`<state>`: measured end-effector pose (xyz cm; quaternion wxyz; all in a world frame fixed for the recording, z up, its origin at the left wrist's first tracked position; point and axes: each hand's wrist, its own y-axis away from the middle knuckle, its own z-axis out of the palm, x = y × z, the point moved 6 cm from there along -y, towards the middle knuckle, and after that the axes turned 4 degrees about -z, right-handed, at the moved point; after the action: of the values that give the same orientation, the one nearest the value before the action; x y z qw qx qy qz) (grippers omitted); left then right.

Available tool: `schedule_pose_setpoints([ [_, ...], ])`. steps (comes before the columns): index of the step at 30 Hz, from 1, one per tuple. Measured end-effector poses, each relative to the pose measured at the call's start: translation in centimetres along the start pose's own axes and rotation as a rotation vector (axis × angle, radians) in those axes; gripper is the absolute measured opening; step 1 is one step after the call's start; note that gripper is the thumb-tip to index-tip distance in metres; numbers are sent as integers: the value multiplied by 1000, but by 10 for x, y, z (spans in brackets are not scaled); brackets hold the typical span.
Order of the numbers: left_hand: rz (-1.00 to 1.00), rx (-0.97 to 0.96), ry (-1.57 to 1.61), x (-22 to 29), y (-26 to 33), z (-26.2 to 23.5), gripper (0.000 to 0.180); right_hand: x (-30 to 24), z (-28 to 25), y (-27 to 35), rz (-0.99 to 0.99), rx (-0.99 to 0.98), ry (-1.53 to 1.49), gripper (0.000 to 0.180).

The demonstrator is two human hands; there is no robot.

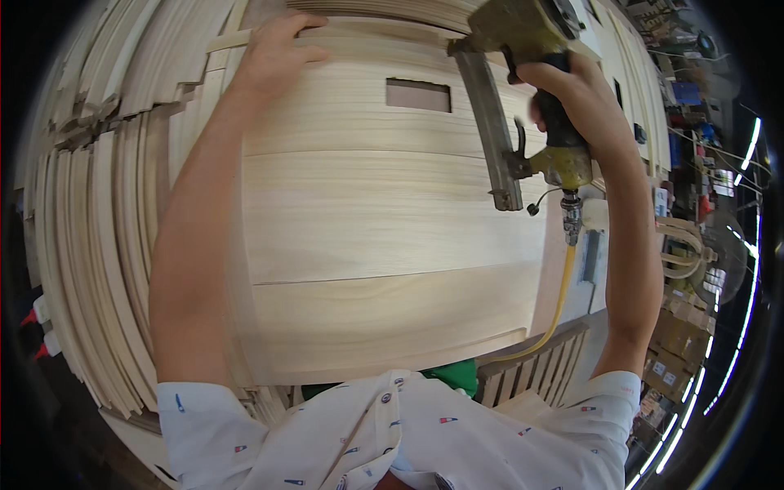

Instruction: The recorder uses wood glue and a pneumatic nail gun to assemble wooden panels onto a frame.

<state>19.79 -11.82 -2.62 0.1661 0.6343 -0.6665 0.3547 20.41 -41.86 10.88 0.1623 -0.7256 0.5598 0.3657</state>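
A pale wooden panel (367,196) made of several boards lies in front of me, with a rectangular cutout (418,95) near its far side. My left hand (282,57) rests at the panel's far left corner, thumb and fingers apart; what lies under the fingertips is partly hidden. My right hand (576,102) is wrapped round the black grip of an air nail gun (563,163), olive-coloured and worn. Its long metal magazine (490,131) hangs over the panel's right part. From the fitting at the handle's end runs a yellow air hose (563,286).
Stacks of long wooden strips (98,245) line the left side, with more boards (163,57) at the far left. Slatted wood (535,367) and something green (453,376) sit below the panel's near edge. Cardboard boxes (678,335) stand off to the right.
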Motion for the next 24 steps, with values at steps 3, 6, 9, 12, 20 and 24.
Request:
schedule_pose_setpoints([
  [3,-7,48,-41,-1,2,-5,45,27,-24,3,45,39,0,28],
  [6,-22,7,7,0,-1,-3,45,44,-34,3,73,63,-34,28],
  [9,-22,-19,24,1,-2,-2,45,51,-32,0,73,65,-69,29],
  [12,-38,-27,18,-5,-1,3,46,50,-28,-2,62,54,-54,29],
  [20,-31,-27,60,-1,0,3,47,60,-84,95,163,201,-78,26],
  [24,22,-38,-68,-5,-4,2,46,84,-105,187,278,282,0,25],
])
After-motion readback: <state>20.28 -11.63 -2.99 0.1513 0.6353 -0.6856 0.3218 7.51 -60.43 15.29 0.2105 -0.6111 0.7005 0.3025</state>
